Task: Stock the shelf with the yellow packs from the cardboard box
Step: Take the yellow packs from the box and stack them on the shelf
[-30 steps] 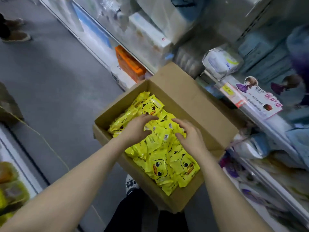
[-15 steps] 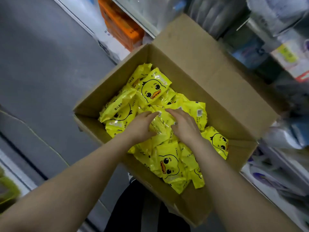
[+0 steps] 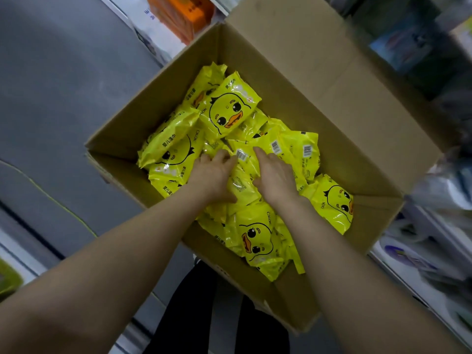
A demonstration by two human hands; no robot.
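- The cardboard box (image 3: 344, 118) stands open in the middle, with its far flap leaning against the shelf (image 3: 434, 233) on the right.
- The yellow packs (image 3: 229, 111), printed with a duck face, lie loosely heaped inside the box; none is on the shelf.
- The left hand (image 3: 212, 175) rests on the middle of the heap, its fingers bent down among the packs and its thumb against the pack between the hands; I cannot tell if it has a real hold.
- The right hand (image 3: 275, 175) lies just beside it, with fairly straight fingers pressing flat on the packs.
- An orange box (image 3: 178, 14) sits at the far left, above the grey floor (image 3: 63, 85).
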